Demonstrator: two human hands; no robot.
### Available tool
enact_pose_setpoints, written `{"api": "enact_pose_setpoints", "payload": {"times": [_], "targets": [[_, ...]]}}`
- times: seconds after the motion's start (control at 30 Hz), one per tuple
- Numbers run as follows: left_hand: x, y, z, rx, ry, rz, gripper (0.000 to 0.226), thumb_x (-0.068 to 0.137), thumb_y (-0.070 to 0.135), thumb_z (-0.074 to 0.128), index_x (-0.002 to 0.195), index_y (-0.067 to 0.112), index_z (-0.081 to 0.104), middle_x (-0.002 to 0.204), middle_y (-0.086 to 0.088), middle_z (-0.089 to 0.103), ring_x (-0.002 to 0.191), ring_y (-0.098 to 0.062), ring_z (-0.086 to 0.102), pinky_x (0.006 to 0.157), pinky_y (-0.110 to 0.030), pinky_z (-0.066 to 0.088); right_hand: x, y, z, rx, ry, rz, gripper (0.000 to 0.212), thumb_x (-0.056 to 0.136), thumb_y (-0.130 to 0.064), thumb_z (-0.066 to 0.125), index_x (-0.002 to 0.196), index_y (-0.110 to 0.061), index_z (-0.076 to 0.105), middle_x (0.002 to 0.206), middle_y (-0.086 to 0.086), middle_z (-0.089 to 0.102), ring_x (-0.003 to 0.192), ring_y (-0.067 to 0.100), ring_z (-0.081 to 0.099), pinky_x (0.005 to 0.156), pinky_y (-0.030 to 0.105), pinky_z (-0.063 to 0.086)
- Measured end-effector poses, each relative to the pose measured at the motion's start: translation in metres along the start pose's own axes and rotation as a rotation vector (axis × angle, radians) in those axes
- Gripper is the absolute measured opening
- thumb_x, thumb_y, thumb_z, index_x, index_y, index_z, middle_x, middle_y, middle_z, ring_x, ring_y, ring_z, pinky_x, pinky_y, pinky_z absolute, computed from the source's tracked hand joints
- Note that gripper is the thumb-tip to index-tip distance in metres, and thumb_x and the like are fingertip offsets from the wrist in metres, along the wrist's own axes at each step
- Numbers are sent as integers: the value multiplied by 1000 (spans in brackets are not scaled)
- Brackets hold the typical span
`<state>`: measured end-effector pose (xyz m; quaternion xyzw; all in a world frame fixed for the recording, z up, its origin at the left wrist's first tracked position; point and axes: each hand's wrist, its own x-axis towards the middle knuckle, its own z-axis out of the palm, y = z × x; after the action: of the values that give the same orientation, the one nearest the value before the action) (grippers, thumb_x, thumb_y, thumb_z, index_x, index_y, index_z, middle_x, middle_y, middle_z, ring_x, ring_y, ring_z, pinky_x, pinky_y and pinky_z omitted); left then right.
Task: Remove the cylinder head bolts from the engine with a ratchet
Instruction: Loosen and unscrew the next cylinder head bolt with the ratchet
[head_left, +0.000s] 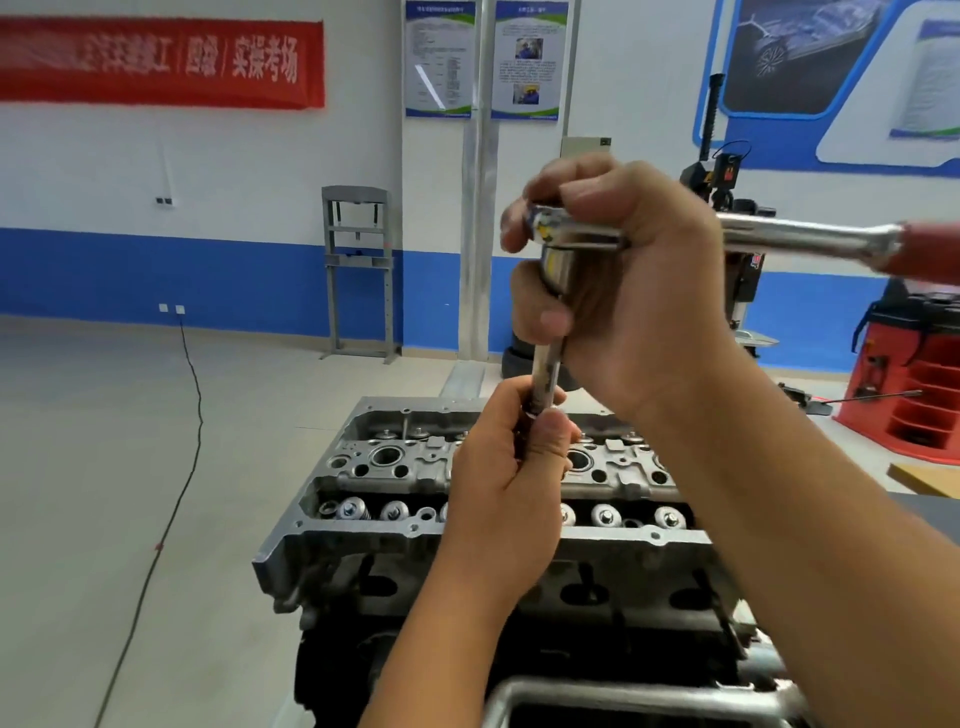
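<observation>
Ratchet (571, 234) lifted off the engine (467, 519), both hands clenched on it; bolts removed, I can't tell.

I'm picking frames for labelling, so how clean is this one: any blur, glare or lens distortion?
Head view: the red banner text is smeared at its left end; the ratchet handle shows bright glare and soft edges; both the left hand and right hand look slightly soft; the cylinder head is fairly sharp; wide-angle bending shows toward the frame edges; lighting is even, with soft shadows.
</observation>
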<state>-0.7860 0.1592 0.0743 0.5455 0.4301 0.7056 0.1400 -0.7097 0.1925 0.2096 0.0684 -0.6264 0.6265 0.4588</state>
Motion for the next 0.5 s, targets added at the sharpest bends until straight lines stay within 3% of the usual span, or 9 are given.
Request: {"api": "enact_pose_setpoints", "payload": {"times": [0.07, 0.13, 0.2, 0.33, 0.4, 0.5], "targets": [[1, 0, -1, -22, -38, -34, 18, 98, 48, 47, 107, 43, 62, 95, 2, 71, 79, -18, 60, 68, -21, 48, 3, -6, -10, 134, -28, 107, 13, 71, -21, 49, 82, -14, 51, 74, 8, 55, 40, 15, 30, 54, 33, 13], [1, 0, 0, -9, -49, -29, 19, 99, 48, 46, 109, 46, 62, 96, 4, 70, 81, -12, 61, 73, -25, 48, 0, -7, -17, 175, 33, 105, 15, 73, -25, 47, 83, -15, 52, 77, 7, 56, 42, 16, 33, 56, 33, 14], [1, 0, 2, 24, -25, -1, 18, 99, 41, 46, 107, 44, 62, 91, 2, 68, 78, -15, 61, 70, -29, 50, -5, -2, -13, 125, 115, 24, 10, 77, -22, 55, 84, -15, 56, 80, 9, 61, 45, 19, 37, 56, 31, 22], [-1, 0, 3, 41, 23, 18, 20, 98, 31, 45, 102, 38, 63, 75, 7, 63, 66, -11, 54, 56, -23, 45, -10, 12, 5, -190, 297, -220, 5, 82, -20, 63, 80, -15, 62, 83, 10, 65, 44, 26, 49, 49, 33, 37], [-1, 0, 2, 55, 20, 21, 18, 101, 30, 46, 103, 38, 62, 78, 5, 65, 66, -16, 56, 55, -25, 46, -5, 12, 8, -201, 269, -206, 6, 80, -18, 60, 80, -12, 61, 78, 10, 63, 43, 24, 45, 46, 30, 34], [-1, 0, -1, 51, -12, 17, 12, 106, 34, 50, 104, 39, 60, 89, -1, 68, 79, -24, 61, 64, -29, 52, -1, 3, 2, 9, 54, -34, 8, 77, -16, 55, 83, -10, 55, 74, 8, 59, 47, 18, 34, 49, 26, 27]]}}
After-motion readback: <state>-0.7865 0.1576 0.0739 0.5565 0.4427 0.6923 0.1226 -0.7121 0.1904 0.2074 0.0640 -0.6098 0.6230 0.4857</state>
